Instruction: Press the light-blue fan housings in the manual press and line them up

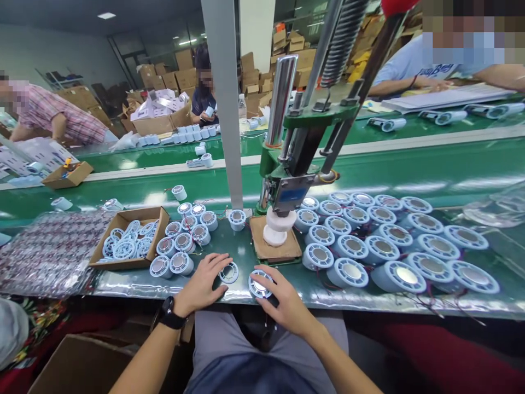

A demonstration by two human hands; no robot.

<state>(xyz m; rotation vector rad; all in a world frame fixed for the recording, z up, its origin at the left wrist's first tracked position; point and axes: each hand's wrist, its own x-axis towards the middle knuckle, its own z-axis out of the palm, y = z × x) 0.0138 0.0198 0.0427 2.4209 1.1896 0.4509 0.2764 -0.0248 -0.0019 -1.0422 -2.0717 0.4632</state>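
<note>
My left hand [205,282] curves round the edge of a light blue slotted ring [228,272] with a dark centre, its thumb below and fingers above. My right hand [285,301] grips a light blue round part [260,284] with a metal disc in its middle, fingers over the top and thumb at the near side. Both lie near the bench's front edge, a short gap apart. Behind them a press with a white round head [281,220] stands over a brown square pad [266,253]. How high the left ring sits is hard to tell.
Many wired blue cylinders [351,271] fill the right side, several more [183,242] the left. A cardboard box [164,221] holds loose rings [127,241], beside bubble wrap [45,246]. A metal post [225,109] rises behind. People sit or lean across the green belt [192,180].
</note>
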